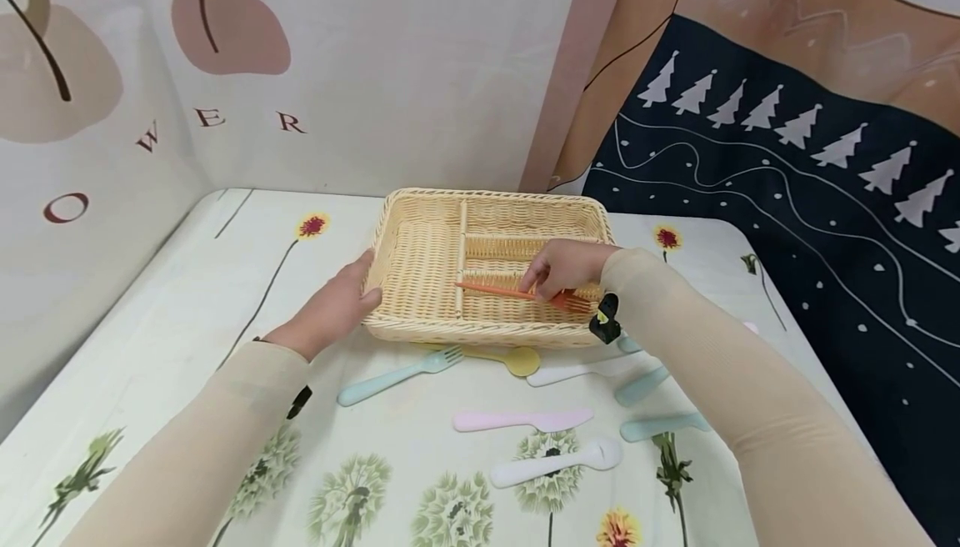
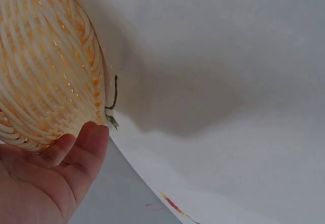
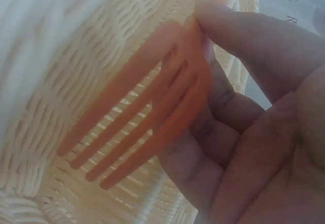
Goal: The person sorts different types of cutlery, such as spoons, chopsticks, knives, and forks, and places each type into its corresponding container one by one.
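A wicker basket (image 1: 423, 334) with slatted dividers stands toward the back of the table. The left hand (image 1: 339, 303) rests against the outside of its left end; in the left wrist view the fingertips (image 2: 94, 132) touch the woven wall (image 2: 48, 56). Over the front right compartment, the right hand (image 1: 558, 268) pinches an orange fork (image 1: 495, 289) between thumb and fingers near where the handle meets the head. Its tines point right, and the handle's end reaches the long divider (image 1: 461, 259). Close up, the fork head (image 3: 152, 97) hangs over the weave.
In front of the basket lie a light blue fork (image 1: 397, 378), a yellow spoon (image 1: 521, 361), a white utensil (image 1: 570, 372), a pink knife (image 1: 525, 421) and a white spoon (image 1: 555, 462). Light blue handles (image 1: 660, 428) show beside the right sleeve. Printed curtains (image 1: 420, 72) hang behind the table.
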Demonstrator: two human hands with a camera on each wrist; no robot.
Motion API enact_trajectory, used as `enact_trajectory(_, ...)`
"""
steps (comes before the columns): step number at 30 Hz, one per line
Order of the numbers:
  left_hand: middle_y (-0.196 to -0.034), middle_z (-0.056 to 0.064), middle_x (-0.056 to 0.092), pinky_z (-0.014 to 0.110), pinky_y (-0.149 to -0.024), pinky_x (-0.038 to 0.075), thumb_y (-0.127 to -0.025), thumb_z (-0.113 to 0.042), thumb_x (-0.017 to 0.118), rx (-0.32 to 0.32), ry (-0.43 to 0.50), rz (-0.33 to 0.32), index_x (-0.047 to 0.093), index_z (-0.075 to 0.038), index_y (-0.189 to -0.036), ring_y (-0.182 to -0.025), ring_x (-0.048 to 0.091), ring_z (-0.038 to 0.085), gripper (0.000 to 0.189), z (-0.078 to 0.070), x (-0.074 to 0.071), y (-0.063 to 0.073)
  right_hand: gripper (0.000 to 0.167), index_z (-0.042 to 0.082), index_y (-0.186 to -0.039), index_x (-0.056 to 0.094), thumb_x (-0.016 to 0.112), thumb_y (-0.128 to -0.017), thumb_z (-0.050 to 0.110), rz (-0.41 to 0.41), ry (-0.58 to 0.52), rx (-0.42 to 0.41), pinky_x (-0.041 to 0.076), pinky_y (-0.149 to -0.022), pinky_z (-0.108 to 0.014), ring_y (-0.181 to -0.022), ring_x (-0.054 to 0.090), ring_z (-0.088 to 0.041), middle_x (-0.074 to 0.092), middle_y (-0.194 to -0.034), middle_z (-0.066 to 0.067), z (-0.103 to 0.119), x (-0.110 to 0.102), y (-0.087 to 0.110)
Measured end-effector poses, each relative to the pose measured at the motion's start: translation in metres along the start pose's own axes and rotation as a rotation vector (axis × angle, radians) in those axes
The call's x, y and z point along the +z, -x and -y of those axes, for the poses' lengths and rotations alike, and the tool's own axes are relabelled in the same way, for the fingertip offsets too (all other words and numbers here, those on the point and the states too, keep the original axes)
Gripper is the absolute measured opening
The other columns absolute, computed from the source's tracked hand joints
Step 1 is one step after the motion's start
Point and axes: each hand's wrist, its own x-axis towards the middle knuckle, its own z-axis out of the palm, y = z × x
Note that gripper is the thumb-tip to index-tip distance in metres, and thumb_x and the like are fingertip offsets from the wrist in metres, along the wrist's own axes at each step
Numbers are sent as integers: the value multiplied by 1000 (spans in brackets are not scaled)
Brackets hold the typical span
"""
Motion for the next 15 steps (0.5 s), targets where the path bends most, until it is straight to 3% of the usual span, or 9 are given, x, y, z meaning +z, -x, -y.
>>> enact_trajectory(15, -158, 26, 11, 54, -114, 18, -96, -21, 39, -1, 4, -1, 0, 3, -153, -144, 16, 39, 73, -1, -1, 0, 25, 11, -110, 74, 67, -86, 5, 27, 51, 31, 43, -60, -23, -65, 51, -12, 60, -83, -1, -9, 2, -1)
